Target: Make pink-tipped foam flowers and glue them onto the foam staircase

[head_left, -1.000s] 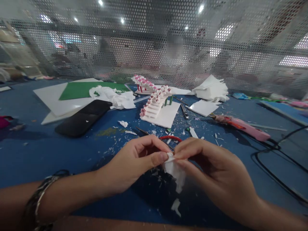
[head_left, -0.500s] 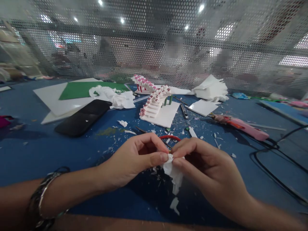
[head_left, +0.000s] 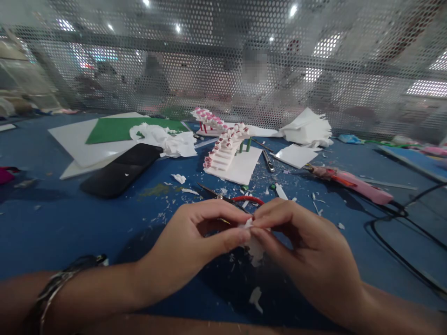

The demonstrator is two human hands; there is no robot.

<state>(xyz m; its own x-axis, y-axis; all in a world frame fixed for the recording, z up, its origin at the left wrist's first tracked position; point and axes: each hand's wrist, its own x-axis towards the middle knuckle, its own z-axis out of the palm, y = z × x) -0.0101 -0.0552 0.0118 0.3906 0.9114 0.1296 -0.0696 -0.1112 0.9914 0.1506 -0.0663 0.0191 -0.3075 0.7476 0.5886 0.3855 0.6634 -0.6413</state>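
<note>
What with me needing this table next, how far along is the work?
The stairs look largely done: steps, green posts and trim are in place. In hand: a white piece, pinched by left hand and right hand. Apparently left: that piece, off the stairs, and loose scraps, not cleared away. Beyond that, I can't tell.

Perforated screen (head_left: 209,70) behind blue table (head_left: 84,223)

"What do you face?"

"A grey metal screen full of small round holes (head_left: 209,70), upright behind my blue tabletop (head_left: 139,228)."

"Where's the light?"

"I see small, round white lights (head_left: 293,10) near the top, and wide, bright white patches (head_left: 428,89) on my right."

"Anyone beyond the screen?"

"Blurred, greyish figures of people (head_left: 152,79). I can't make out more."
</note>
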